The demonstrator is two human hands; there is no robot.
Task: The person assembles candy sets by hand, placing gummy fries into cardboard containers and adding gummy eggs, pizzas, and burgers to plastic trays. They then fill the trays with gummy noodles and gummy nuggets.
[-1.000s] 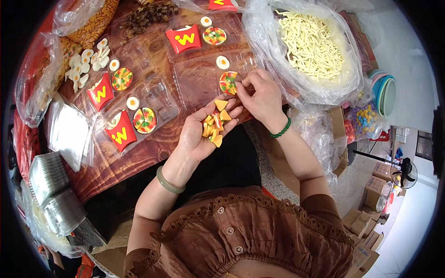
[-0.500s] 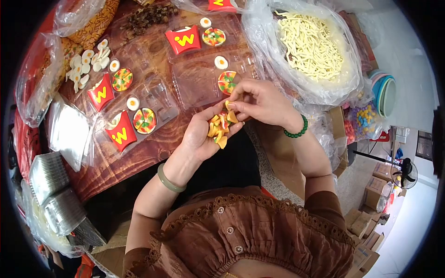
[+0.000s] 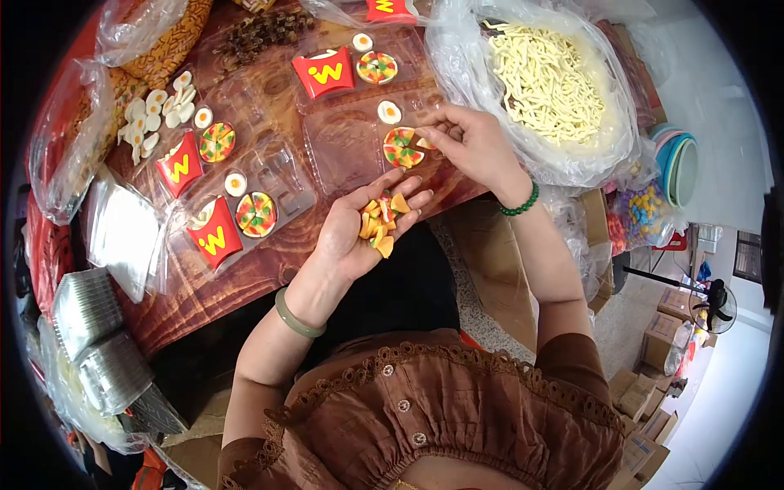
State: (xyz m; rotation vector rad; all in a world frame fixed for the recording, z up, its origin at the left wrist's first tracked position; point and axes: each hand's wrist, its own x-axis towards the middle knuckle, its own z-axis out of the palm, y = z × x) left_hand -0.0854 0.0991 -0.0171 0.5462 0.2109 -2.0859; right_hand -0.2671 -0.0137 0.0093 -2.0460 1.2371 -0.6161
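My left hand [image 3: 351, 233] is palm up, cupped under a small heap of toy pizza slices [image 3: 380, 222], their orange-yellow backs mostly showing. Between thumb and fingertips, my right hand [image 3: 474, 147] pinches one toy pizza slice [image 3: 425, 143] at the right edge of a round toy pizza [image 3: 400, 148]. That pizza lies in a clear plastic tray [image 3: 331, 159], just below a toy fried egg [image 3: 389, 112]. Farther back, another tray holds a red toy fries box [image 3: 324, 73], an egg and a pizza [image 3: 377, 68]. Similar sets lie on the left, with fries boxes [image 3: 215, 232] and pizzas [image 3: 256, 214].
A plastic bag of pale toy fries [image 3: 547, 82] stands at the back right. Loose toy eggs [image 3: 151, 114] and small brown pieces [image 3: 261, 37] lie on the wooden table [image 3: 188, 306]. Stacked clear trays [image 3: 90, 314] are at the left; a cardboard box [image 3: 494, 253] stands below right.
My right hand has moved away from my left palm, up and right to the round pizza, carrying one slice. My left hand has opened out a little beneath the remaining slices.
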